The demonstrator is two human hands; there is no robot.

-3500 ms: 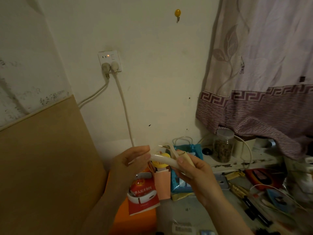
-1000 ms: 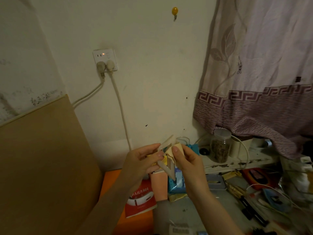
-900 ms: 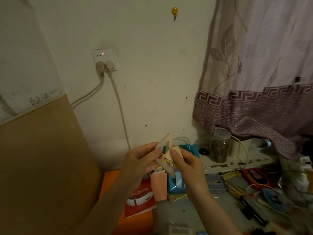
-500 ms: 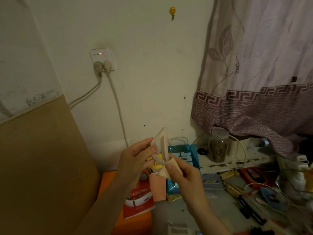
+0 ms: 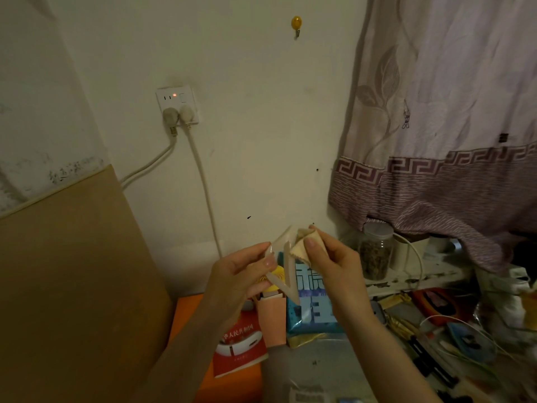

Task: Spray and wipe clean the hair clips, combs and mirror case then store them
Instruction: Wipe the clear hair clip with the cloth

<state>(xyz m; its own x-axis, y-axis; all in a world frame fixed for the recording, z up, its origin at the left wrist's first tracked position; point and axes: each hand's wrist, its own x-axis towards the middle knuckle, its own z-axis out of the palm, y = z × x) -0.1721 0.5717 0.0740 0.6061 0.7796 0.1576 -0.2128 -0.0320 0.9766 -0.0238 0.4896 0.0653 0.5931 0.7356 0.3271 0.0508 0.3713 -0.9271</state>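
Left hand [image 5: 238, 274] pinches the pale hair clip [image 5: 286, 270] spread open in mid-air, near the wall, so the right hand [image 5: 328, 257], gripping a folded cloth [image 5: 303, 245], can wipe its upper arm.

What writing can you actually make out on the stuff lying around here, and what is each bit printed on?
"人民共和国", in gold: on the red booklet, its first characters hidden behind the left hand.
Large white characters on the blue packet: partly covered by the right hand and the pale hair clip, not readable.
Faint dark scrawl on the wall above the brown board: too blurred to read.
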